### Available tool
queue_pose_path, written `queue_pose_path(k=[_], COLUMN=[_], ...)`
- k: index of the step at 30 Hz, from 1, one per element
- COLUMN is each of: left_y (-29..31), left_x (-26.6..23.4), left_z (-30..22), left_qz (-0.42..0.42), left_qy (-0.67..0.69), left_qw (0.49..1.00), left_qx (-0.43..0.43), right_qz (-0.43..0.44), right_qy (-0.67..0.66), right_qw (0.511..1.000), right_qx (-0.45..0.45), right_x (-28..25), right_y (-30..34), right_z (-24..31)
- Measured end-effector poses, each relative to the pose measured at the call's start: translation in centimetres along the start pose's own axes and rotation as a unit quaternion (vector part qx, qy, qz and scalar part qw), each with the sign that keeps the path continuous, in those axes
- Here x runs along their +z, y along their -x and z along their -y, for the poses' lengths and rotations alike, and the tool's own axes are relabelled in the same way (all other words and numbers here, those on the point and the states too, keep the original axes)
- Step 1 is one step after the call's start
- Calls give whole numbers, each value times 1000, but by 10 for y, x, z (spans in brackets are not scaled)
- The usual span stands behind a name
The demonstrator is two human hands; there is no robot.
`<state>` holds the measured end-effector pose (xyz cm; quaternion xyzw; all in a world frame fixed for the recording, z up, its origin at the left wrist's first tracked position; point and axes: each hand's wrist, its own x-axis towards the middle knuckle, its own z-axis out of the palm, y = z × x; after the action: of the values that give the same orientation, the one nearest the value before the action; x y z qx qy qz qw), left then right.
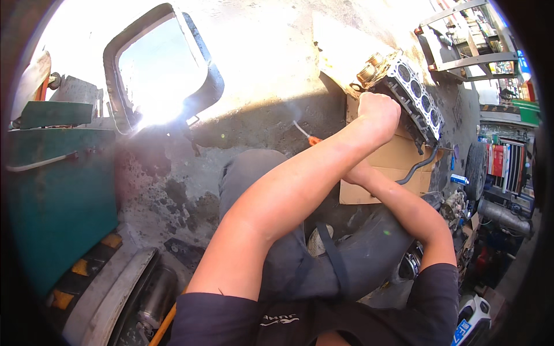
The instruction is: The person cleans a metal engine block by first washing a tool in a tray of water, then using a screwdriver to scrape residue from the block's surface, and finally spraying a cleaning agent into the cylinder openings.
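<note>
An engine cylinder head with a pale flat face and a row of round chambers lies tilted on brown cardboard. My left hand is closed in a fist at its near left side; whatever the fingers grip is hidden. My right hand sits lower, over the cardboard, partly covered by my left forearm, its fingers out of sight. A screwdriver with an orange handle emerges from behind that forearm, roughly in line with my right hand; whether the hand grips it is hidden. A black hose curves below the cylinder head.
A dark green cabinet with a bar handle stands at the left. Beyond it, a grey square frame catches strong glare. Metal racking is at the far right, with a tyre and engine parts nearer.
</note>
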<state>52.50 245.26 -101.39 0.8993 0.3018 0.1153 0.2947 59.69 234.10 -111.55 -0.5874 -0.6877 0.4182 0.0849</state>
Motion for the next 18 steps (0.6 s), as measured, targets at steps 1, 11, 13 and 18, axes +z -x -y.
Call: queue_pose_path(k=[1,11,13,18], left_y=[-3,-8,-9,-7], left_x=[2,41,48,42], left_z=[-1,-42,-48,-53], left_qz=[-6,116,145,125], left_qy=[-4,-68,-95,-88], left_qw=[1000,990,984,987], left_qx=[8,45,32,44], right_qz=[-10,-77,-88,-132], right_qy=[22,234,270,287], right_qw=[1000,949,930,915], right_qx=[18,199,234,252], right_x=[-17,-41,-35,3], right_y=[0,39,36,-13], right_z=[-8,-38,-41,-38])
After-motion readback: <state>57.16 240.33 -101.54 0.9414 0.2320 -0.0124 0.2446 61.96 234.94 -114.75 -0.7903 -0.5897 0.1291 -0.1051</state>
